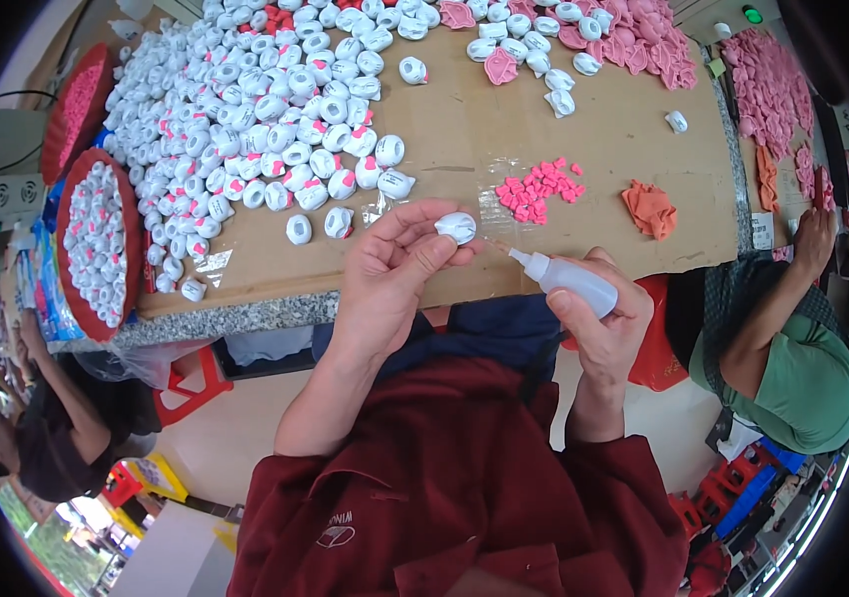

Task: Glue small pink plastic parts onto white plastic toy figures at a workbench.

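Maroon shirt (pixel 424 458) lies nearest; beyond it, the left hand (pixel 393 257) pinches a small white piece (pixel 456 228) above the cardboard (pixel 444 124), probably light, stiff and smooth, best held by its sides. Clamped in the right hand (pixel 607 323), the squeeze bottle (pixel 583 286) looks soft-walled; pink bits (pixel 527 203) lie beyond.

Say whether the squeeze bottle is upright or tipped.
Tipped: the squeeze bottle slants in the right hand, its nozzle pointing toward the white piece.

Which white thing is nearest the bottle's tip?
The white piece pinched in the left hand; white pieces lying on the cardboard are farther from the bottle.
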`<state>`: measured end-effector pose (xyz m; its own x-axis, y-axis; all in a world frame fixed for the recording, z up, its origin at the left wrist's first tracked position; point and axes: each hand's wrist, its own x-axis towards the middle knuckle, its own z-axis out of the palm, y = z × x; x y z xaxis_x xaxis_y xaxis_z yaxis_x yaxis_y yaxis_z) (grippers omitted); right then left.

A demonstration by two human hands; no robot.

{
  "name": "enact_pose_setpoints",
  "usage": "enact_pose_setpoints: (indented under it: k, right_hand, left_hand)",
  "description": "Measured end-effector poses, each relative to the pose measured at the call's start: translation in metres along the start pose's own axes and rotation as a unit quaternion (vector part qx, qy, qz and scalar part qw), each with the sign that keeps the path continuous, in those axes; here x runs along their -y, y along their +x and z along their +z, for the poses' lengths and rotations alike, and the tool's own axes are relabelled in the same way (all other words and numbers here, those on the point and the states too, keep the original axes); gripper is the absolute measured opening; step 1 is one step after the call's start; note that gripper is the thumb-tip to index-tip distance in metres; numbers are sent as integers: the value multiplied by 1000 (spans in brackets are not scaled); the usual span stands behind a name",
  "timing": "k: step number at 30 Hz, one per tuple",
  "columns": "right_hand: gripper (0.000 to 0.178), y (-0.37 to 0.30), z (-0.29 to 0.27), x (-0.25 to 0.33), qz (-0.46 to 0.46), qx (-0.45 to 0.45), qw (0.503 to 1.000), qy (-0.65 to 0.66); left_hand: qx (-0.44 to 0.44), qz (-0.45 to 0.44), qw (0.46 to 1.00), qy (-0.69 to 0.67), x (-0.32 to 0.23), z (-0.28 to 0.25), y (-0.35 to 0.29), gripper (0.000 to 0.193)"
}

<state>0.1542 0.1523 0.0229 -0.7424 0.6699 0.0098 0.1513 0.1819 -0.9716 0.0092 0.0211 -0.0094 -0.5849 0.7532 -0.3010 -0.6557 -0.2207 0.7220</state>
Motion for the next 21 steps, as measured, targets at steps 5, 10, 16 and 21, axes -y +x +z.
enact_pose_setpoints:
  k: [5, 10, 16, 21]
  right_hand:
    - [26, -1, 3, 0, 0, 5, 1000, 12]
    - [27, 0, 2, 1, -14, 14, 1000, 4]
    - [35, 20, 23, 2, 4, -28, 991, 129]
    - [27, 53, 61, -12, -116, -5, 993, 31]
  left_hand:
    - [10, 7, 1000, 23, 0, -2, 0, 27]
    - [2, 4, 1000, 19, -3, -4, -3, 27]
    - [-7, 16, 999, 28, -5, -8, -14, 26]
    - [-20, 21, 999, 31, -3, -14, -26, 25]
